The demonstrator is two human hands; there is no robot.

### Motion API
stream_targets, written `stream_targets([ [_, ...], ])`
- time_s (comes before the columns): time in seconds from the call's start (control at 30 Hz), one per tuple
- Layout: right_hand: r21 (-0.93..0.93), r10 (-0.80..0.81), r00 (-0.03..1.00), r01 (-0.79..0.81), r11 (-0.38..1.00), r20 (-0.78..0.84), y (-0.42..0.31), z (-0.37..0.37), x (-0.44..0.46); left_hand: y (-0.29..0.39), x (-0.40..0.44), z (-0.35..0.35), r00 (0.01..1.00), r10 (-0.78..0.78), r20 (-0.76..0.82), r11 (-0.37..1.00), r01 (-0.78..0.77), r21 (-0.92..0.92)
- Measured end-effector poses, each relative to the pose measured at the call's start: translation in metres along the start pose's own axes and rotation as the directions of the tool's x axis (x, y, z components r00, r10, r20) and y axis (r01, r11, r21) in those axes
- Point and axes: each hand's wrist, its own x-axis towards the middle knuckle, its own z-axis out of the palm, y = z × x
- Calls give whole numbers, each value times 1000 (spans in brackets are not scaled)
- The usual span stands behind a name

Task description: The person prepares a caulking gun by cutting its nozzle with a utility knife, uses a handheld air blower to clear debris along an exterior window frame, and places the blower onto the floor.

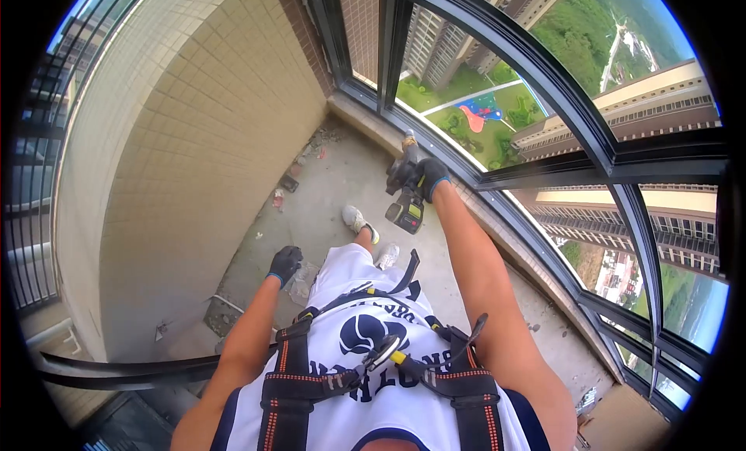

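Observation:
My right hand (433, 177), in a dark glove, grips a cordless drill (404, 175) by its handle. The drill's battery (406, 211) has a yellow-green patch and faces toward me. Its front end points away, close to the lower rail of the window frame (447, 157); I cannot tell whether it touches. Lower on the left hangs my left hand (285, 265), also dark-gloved, with curled fingers that hide whatever may be in them. Beside it, a crumpled clear plastic piece (301, 283) is partly visible near my leg.
Tall dark-framed windows (497, 86) run along the right, above a low ledge (365, 128), with buildings and greenery far below. A curved tiled wall (210, 140) stands left. Debris (278, 198) and a small dark box (289, 183) lie on the concrete floor (322, 191). Harness straps (291, 389) cross my chest.

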Motion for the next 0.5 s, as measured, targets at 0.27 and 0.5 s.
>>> stream_targets([
  [0.27, -144, -310, 951, 305, 941, -9, 64, -85, -75, -78, -32, -22, 996, -87, -6, 969, 86, 233],
  [0.5, 202, -653, 676, 625, 754, 342, -42, -111, -330, -87, -2, -36, 990, -102, 94, 828, 31, 560],
])
